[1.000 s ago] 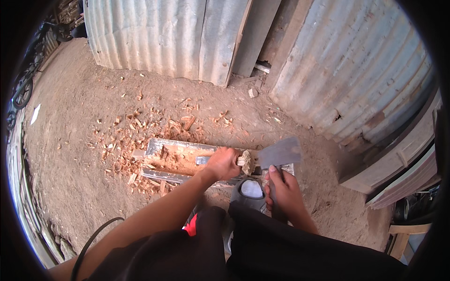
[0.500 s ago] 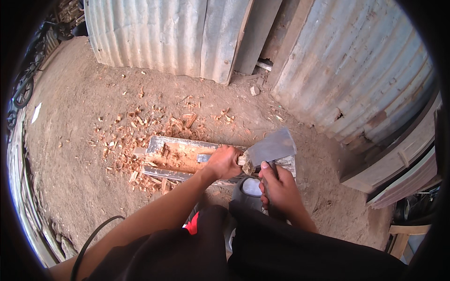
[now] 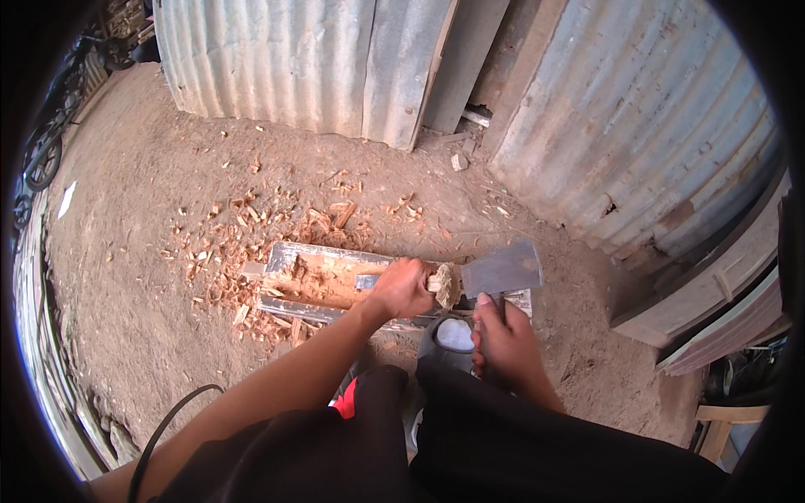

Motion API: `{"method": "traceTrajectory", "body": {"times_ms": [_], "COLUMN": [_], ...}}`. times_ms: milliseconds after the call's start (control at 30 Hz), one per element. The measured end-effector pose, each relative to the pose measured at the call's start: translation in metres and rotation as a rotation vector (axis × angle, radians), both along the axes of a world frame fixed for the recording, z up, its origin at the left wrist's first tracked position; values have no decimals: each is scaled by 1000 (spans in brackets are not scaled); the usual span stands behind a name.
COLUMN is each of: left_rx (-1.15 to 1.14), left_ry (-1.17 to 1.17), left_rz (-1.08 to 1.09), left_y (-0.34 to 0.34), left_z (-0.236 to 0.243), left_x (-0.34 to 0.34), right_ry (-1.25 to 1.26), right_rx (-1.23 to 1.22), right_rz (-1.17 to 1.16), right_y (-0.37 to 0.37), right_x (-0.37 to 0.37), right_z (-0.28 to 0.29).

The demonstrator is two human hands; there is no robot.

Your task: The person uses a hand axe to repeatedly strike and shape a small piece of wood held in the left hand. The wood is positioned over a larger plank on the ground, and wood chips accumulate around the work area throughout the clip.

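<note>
My left hand (image 3: 404, 287) is closed around a chisel. The chisel's flat metal blade (image 3: 366, 282) points left over the hollow of a wooden block (image 3: 319, 251), and its frayed, mushroomed wooden handle end (image 3: 449, 285) sticks out to the right of my fist. My right hand (image 3: 508, 339) grips a hatchet by its dark handle. The hatchet's broad grey head (image 3: 505, 267) is just right of the chisel's frayed end, with its wide edge facing right. Rough, pale orange wood shows in the block's hollow, and its outer sides are weathered and dark.
Wood chips (image 3: 226, 281) litter the dirt ground around the block's left end. Corrugated metal sheets (image 3: 268, 67) stand beyond it, with another sheet (image 3: 625, 134) at right. Stacked boards (image 3: 713, 277) lie at far right. A motorcycle wheel (image 3: 44, 163) shows at far left.
My right hand has moved slightly right, drawing the hatchet head away from the chisel's frayed end. My left hand keeps the chisel in nearly the same place.
</note>
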State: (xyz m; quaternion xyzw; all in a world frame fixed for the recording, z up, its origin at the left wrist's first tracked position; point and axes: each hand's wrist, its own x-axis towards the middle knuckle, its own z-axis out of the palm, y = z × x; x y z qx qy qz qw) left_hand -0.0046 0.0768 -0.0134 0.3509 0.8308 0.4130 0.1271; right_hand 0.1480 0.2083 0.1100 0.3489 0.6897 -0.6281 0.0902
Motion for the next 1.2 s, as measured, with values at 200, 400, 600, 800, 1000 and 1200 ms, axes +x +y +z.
{"method": "traceTrajectory", "body": {"times_ms": [200,400,600,800,1000,1200], "left_rx": [-38,-10,-44,-50,1,-15], "left_ry": [-10,4,14,18,11,-19], "left_rz": [-33,-25,-31,-35,-5,14], "left_y": [-1,-2,0,1,2,0], "left_z": [0,-3,-3,-6,-4,-6], "left_x": [0,2,-1,-1,-1,-6], "right_ry": [-39,-67,-24,-7,10,24], "right_rx": [7,36,30,-15,12,11], "right_rz": [66,40,72,71,101,11], "right_y": [11,11,8,8,-1,1], "right_x": [3,10,11,5,3,3], "right_z": [10,3,3,5,6,9]}}
